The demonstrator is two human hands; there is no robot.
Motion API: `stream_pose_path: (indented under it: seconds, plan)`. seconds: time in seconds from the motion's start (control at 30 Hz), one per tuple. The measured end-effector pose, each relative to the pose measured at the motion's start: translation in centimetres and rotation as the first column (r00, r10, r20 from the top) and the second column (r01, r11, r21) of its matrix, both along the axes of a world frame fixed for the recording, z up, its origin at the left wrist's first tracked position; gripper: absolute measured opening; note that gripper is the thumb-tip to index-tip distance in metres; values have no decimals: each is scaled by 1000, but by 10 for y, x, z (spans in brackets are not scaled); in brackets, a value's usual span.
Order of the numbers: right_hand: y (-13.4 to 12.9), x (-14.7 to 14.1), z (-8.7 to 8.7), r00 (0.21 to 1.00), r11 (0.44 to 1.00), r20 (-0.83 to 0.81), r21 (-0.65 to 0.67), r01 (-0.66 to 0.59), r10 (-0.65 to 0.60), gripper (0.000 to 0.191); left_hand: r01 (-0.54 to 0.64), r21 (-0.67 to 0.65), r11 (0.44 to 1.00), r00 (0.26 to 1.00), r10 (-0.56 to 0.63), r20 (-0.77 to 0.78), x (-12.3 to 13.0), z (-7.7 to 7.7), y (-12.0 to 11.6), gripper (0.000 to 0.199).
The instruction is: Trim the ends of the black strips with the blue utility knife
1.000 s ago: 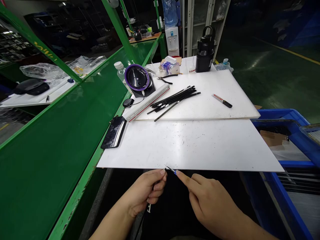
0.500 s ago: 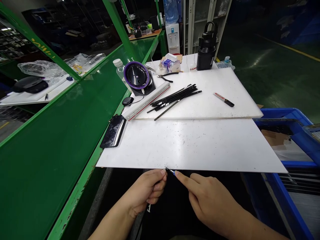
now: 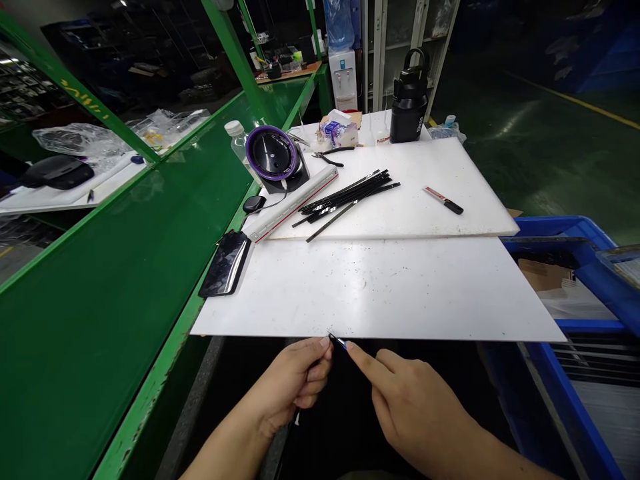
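Note:
My left hand [image 3: 293,383] is curled at the front edge of the lower white plastic board [image 3: 375,287], shut on a thin black strip with a blue mark [image 3: 339,342]. The strip's tip pokes up just past the fingers and meets the board edge. My right hand [image 3: 415,400] is beside it with the index finger stretched out, its fingertip almost touching the blue mark. That hand holds nothing. Most of the strip is hidden inside my left fingers.
A raised white board [image 3: 400,180] holds a bundle of black strips [image 3: 345,197] and a utility knife [image 3: 443,201]. Beyond lie pliers [image 3: 330,156], a triangular scale ruler [image 3: 293,205], a phone [image 3: 225,264], and a black bottle [image 3: 409,100]. A blue crate [image 3: 560,267] stands to the right.
My right index fingertip has crept slightly left, closer to the blue mark. My left hand stays in place on the strip. The whole view has shifted a little with my head.

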State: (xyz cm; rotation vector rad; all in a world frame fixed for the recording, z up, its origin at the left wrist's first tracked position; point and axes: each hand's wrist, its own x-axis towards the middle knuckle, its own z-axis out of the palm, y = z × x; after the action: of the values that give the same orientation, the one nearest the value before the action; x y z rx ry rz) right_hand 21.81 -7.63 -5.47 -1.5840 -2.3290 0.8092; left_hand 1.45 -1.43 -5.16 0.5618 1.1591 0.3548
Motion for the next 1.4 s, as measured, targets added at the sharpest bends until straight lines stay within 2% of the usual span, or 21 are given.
stream_pose_path:
  seconds: [0.17, 0.27, 0.4, 0.53, 0.63, 0.7, 0.9, 1.07, 1.4]
  plan:
    - [1, 1, -3, 999, 999, 45, 28, -15, 14, 64, 6, -11, 1000, 1000, -6, -1, -1, 0, 2, 33]
    - [-2, -2, -6, 990, 993, 134, 103, -52, 37, 64, 10, -15, 1000, 1000, -10, -1, -2, -1, 2, 31]
    - [-9, -7, -11, 975, 974, 220, 211, -81, 33, 73, -1, -12, 1000, 1000, 1, 2, -1, 2, 0, 29]
    - [-11, -2, -13, 996, 992, 91, 128, 15, -26, 68, -31, 32, 999, 999, 32, -20, 1, 7, -5, 25]
    - [-8, 5, -10, 994, 992, -38, 68, 109, -107, 63, -67, 9, 998, 998, 67, -18, 2, 9, -7, 34]
    - [-5, 8, -7, 989, 990, -66, 44, 135, -132, 63, -91, -16, 996, 996, 91, -24, 2, 8, -7, 37]
    - [-1, 8, -1, 993, 994, -58, -31, 104, -106, 63, -136, -32, 990, 990, 135, -33, 4, 3, -6, 25]
    - [1, 6, 0, 996, 996, -49, -37, 76, -78, 63, -72, -40, 997, 997, 72, 17, 2, 4, -3, 21]
    - [6, 6, 2, 995, 997, -83, -56, 55, -59, 61, -9, -37, 999, 1000, 10, 20, 0, 4, 1, 28]
